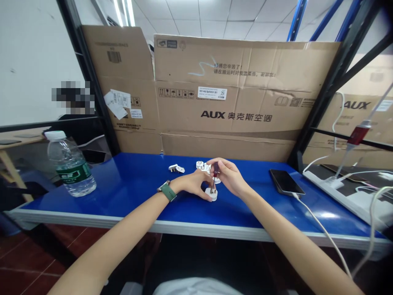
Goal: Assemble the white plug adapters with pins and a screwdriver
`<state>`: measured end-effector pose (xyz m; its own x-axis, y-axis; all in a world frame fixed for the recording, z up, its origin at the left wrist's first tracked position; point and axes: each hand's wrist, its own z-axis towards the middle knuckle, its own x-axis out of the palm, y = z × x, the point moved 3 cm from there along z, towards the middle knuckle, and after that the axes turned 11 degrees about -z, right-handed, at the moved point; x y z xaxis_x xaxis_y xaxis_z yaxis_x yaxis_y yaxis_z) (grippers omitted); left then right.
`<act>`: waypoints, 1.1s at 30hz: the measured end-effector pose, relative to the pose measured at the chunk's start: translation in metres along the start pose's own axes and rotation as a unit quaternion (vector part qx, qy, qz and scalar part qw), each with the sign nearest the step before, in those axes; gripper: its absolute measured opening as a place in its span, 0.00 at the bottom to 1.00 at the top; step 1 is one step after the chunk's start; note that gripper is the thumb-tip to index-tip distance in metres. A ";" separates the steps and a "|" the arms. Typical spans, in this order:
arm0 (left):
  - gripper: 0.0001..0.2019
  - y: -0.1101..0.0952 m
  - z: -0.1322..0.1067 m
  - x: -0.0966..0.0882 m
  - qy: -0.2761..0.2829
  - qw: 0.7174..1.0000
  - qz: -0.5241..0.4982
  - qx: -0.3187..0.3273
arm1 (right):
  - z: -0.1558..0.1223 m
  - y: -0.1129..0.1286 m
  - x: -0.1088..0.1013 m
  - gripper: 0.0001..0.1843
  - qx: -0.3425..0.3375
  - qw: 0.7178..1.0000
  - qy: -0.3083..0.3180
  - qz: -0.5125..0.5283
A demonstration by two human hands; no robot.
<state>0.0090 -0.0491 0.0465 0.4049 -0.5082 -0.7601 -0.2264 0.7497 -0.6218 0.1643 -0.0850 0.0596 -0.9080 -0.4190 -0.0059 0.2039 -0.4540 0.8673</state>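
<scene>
Your left hand (pixel 195 182) is pinching a white plug (pixel 213 196) on the blue table (pixel 132 180), your right hand (pixel 230 177) is clasping a screwdriver (pixel 215 169), its shaft pointing down at the plug; more white plugs (pixel 199 164) are lying just beyond.

The right hand (pixel 231 176) partly hides white plugs (pixel 199 164) toward the far edge of the tabletop (pixel 135 176), and the tip of the screwdriver (pixel 215 168) is too small to tell.

free tabletop (pixel 129 178) between bottle (pixel 73 171) and plugs (pixel 180 169)
</scene>
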 end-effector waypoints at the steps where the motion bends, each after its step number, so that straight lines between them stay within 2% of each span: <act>1: 0.22 0.000 0.000 0.000 -0.003 1.000 0.002 0.000 | 0.000 0.000 0.000 0.19 0.000 1.000 -0.003 0.004; 5: 0.21 0.000 0.000 0.000 -0.005 1.000 -0.015 0.006 | -0.001 0.001 0.003 0.16 0.010 0.999 0.007 0.032; 10: 0.20 0.002 0.001 0.001 0.003 1.000 -0.027 0.011 | -0.001 -0.004 0.006 0.19 0.044 0.996 0.004 0.078; 15: 0.21 0.003 0.000 0.001 0.004 1.000 -0.022 0.006 | 0.000 -0.010 0.003 0.17 0.018 0.998 -0.021 0.051; 19: 0.22 -0.001 -0.001 0.000 0.006 1.000 -0.007 -0.003 | 0.002 -0.010 -0.005 0.15 0.009 0.998 -0.033 -0.045; 22: 0.21 -0.002 -0.001 -0.001 0.003 1.000 0.012 -0.004 | 0.003 -0.006 -0.011 0.18 -0.013 0.990 -0.025 -0.138; 26: 0.22 -0.001 0.000 -0.001 0.003 1.000 0.014 0.001 | 0.003 -0.003 -0.018 0.18 -0.049 0.980 -0.030 -0.191; 30: 0.21 0.000 0.001 0.000 0.004 1.000 0.007 0.003 | 0.001 -0.006 -0.025 0.12 -0.031 0.955 -0.046 -0.292; 33: 0.21 0.001 0.001 0.000 0.006 1.000 0.012 0.007 | 0.001 -0.012 -0.030 0.15 0.014 0.946 -0.036 -0.322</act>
<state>0.0099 -0.0478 0.0465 0.3894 -0.4954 -0.7765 -0.2235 0.7671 -0.6014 0.1890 -0.0660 0.0497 -0.8638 -0.0079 -0.5038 -0.4080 -0.5757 0.7086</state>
